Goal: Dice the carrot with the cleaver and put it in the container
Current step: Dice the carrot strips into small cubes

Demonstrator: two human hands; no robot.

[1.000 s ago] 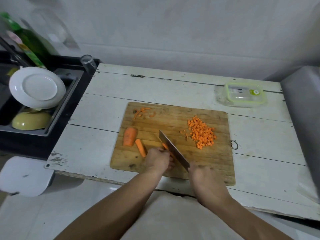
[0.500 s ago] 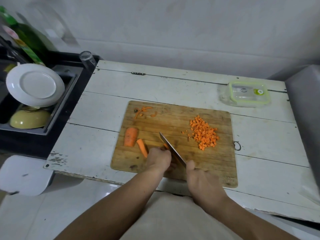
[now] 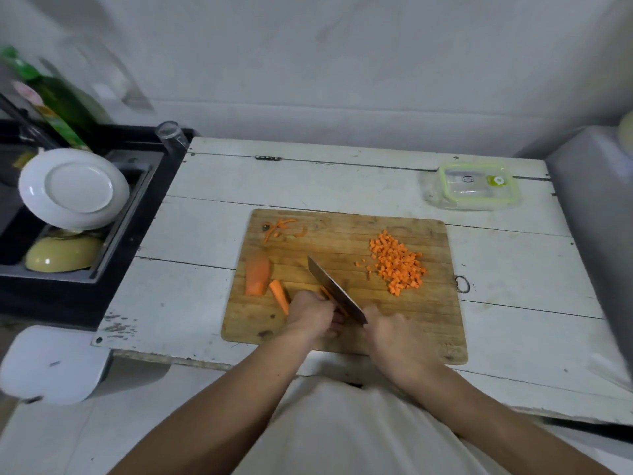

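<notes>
On the wooden cutting board (image 3: 346,241) my right hand (image 3: 390,332) grips the handle of the cleaver (image 3: 334,289), whose blade slants up and to the left. My left hand (image 3: 313,317) holds down carrot strips (image 3: 327,293) right against the blade, mostly hidden under the fingers. A thick carrot chunk (image 3: 257,273) and a thinner carrot wedge (image 3: 280,296) lie at the board's left. A pile of diced carrot (image 3: 399,264) sits at the board's right. The clear container (image 3: 474,186) with a green-rimmed lid stands on the white table at the back right.
Carrot peel scraps (image 3: 279,228) lie at the board's far left corner. A black sink (image 3: 78,214) on the left holds a white plate (image 3: 73,188) and a yellow bowl (image 3: 61,257). A glass (image 3: 170,133) stands at its corner. A grey surface (image 3: 596,207) borders the table's right.
The cleaver and both hands stay at the same spot on the board's near middle; the blade shifted only slightly along the strips. The carrot pieces and pile have not moved.
</notes>
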